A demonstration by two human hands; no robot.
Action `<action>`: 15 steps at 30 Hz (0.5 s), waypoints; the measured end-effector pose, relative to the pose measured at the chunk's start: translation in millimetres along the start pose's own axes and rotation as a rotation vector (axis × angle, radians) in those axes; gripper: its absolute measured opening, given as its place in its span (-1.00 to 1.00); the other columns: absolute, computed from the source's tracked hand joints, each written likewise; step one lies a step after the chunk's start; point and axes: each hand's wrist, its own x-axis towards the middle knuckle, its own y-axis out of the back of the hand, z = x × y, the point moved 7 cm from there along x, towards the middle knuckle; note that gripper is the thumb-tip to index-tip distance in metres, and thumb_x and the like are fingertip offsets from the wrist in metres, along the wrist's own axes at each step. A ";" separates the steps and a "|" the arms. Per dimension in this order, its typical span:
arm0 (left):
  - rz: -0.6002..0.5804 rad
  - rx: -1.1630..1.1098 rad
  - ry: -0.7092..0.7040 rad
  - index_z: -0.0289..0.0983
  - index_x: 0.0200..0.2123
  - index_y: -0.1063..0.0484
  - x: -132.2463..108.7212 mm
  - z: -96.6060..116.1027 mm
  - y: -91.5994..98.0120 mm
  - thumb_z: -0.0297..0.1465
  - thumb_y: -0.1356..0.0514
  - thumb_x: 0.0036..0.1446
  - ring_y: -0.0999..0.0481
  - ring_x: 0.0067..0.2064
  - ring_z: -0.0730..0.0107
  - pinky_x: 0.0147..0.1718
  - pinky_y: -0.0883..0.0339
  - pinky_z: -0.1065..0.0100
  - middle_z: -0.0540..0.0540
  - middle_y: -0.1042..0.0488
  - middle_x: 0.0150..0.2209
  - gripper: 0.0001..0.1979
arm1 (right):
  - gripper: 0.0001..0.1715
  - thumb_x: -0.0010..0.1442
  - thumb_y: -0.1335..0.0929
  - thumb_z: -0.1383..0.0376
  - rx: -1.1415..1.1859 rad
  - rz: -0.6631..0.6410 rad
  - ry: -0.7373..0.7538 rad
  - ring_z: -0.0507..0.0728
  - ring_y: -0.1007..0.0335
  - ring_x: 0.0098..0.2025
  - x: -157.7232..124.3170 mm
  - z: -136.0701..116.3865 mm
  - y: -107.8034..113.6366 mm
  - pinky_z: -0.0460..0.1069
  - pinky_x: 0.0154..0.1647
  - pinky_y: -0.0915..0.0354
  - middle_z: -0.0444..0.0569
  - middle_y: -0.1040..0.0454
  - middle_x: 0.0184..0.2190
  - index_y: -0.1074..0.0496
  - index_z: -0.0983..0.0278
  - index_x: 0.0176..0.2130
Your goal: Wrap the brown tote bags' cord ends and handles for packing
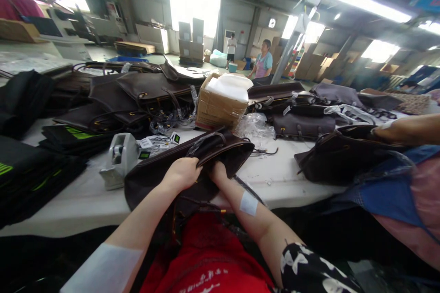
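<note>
A dark brown handbag lies on its side at the table's front edge, its mouth facing right. My left hand is closed on the rim of the bag's opening. Into that opening reaches my right hand, its fingers hidden inside the bag, so what they do there cannot be seen. The bag's handle, partly in clear plastic wrap, rests along the upper side. A thin cord with a tassel end sticks out to the right onto the white table.
A grey tape dispenser stands left of the bag, near tags. Behind is a cardboard box with white sheets. Brown bags and black pouches are piled left. At right a co-worker's arm reaches into another bag.
</note>
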 end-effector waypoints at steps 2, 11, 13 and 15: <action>-0.007 -0.008 0.006 -0.24 -0.19 -0.50 -0.6 -0.9 -1.1 -0.20 0.03 0.20 -0.56 -0.14 0.16 -0.14 -0.35 0.28 -0.20 -0.58 -0.21 -0.63 | -0.72 0.18 -0.33 0.27 0.003 0.055 -0.052 0.22 -0.48 -0.10 -0.6 0.9 2.8 0.00 -0.10 -0.35 0.18 -0.54 -0.17 -0.50 0.37 -0.15; -0.015 -0.038 0.014 -0.24 -0.18 -0.51 2.2 -6.1 -10.9 -0.21 0.01 0.19 -0.56 -0.14 0.17 -0.13 -0.35 0.28 -0.21 -0.58 -0.21 -0.65 | -0.76 0.15 -0.35 0.22 0.058 0.021 0.041 0.15 -0.41 -0.17 -41.2 -21.7 5.2 -0.02 -0.12 -0.34 0.07 -0.48 -0.20 -0.51 0.30 -0.22; -0.016 -0.034 0.002 -0.25 -0.22 -0.51 3.0 -5.9 -13.0 -0.22 0.01 0.19 -0.56 -0.14 0.16 -0.14 -0.36 0.27 -0.21 -0.58 -0.23 -0.65 | -0.74 0.10 -0.38 0.18 0.032 -0.059 0.223 0.17 -0.39 -0.13 -52.6 -43.3 -0.2 -0.01 -0.08 -0.32 0.05 -0.48 -0.17 -0.53 0.26 -0.22; -0.013 -0.033 -0.005 -0.25 -0.23 -0.50 3.1 -6.0 -14.6 -0.22 0.01 0.19 -0.56 -0.14 0.14 -0.14 -0.36 0.25 -0.22 -0.58 -0.23 -0.65 | -0.72 0.11 -0.37 0.19 -0.011 -0.065 0.319 0.19 -0.38 -0.09 -58.7 -57.8 -1.3 0.00 -0.04 -0.30 0.07 -0.47 -0.13 -0.53 0.27 -0.18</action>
